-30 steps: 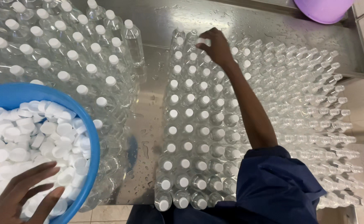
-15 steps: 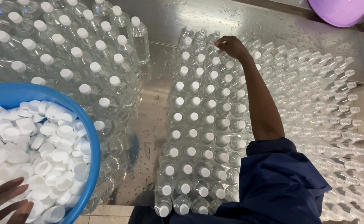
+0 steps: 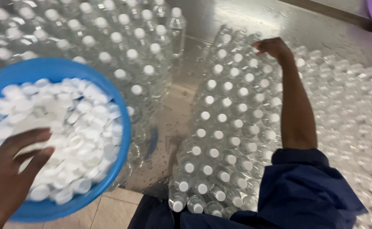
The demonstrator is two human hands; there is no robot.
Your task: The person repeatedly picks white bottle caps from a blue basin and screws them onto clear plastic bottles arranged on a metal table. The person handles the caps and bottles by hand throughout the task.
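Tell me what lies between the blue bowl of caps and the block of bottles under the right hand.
In the head view, a bare strip of wet metal table separates the blue bowl from those capped bottles.

Person, head-camera view. Right arm: dark navy blue sleeve point(image 3: 309, 186) of loose, creased woven cloth, pushed up to about the elbow, hem bunched in soft folds; forearm bare below it. Right hand point(image 3: 273, 46): bare, no glove, ring or watch visible. Left hand point(image 3: 8, 174): bare, no sleeve showing at the wrist.

Caps point(image 3: 67, 123) in bowl point(image 3: 122, 127) at left; capped bottles point(image 3: 224, 127) right, w/ more behind bowl.
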